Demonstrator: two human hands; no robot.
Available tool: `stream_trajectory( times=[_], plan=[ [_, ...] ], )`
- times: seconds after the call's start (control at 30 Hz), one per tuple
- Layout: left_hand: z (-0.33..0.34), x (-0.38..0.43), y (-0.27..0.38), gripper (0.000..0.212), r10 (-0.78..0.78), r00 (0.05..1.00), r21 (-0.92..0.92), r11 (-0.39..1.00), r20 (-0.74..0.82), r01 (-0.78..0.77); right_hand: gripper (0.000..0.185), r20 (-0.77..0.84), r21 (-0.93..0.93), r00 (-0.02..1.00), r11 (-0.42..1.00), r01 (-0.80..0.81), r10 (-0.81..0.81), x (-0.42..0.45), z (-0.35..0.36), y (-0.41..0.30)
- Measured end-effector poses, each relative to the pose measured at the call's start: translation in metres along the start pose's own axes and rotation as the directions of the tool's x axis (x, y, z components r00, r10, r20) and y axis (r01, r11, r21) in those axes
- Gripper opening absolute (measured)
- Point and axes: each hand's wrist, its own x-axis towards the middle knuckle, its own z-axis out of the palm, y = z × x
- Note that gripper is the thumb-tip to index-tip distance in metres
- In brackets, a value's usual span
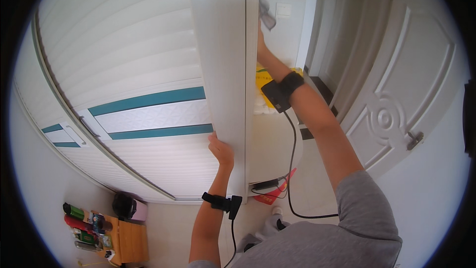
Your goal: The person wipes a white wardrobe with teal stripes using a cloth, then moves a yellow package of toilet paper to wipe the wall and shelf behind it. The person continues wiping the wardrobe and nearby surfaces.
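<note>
My left hand [222, 151] rests with curled fingers against the pale vertical stile of a white sliding wardrobe door [156, 163], just below its lower teal stripe. Whether those fingers grip the edge is not clear. On the other side of the wardrobe's side panel [252, 119], my right hand [261, 42] is raised and mostly hidden by that panel. A blurred grey cloth [267, 18] sticks out above it and appears to be held there. Both forearms wear black straps with cabled devices.
Right of the panel, a yellow printed bag [264, 82] sits on a rounded pale shelf [275, 137]. A wall switch [283, 10] is above. A white panelled door [394, 93] stands at right. Lower left are a wooden cabinet [130, 240] with several items and a pink bin [140, 211].
</note>
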Motion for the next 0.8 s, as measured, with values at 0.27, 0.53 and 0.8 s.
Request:
stream_trajectory(
  times=[0.27, 0.53, 0.8],
  plan=[
    [-0.001, 0.002, -0.01, 0.059, 0.097, 0.995, 0.027, 0.995, 0.003, -0.097, 0.056, -0.18, -0.073, 0.8, 0.803, -0.591, 0.572, -0.23, -0.084, 0.126],
    [-0.001, 0.009, -0.007, 0.058, 0.063, 0.997, 0.085, 0.995, -0.045, -0.059, 0.052, -0.305, -0.299, 0.731, 0.667, -0.682, 0.611, -0.334, -0.016, 0.031],
    [-0.001, 0.01, -0.007, 0.066, 0.102, 0.97, 0.187, 0.98, -0.22, -0.061, 0.038, -0.117, -0.183, 0.609, 0.586, -0.79, 0.784, -0.337, -0.015, -0.042]
  ],
)
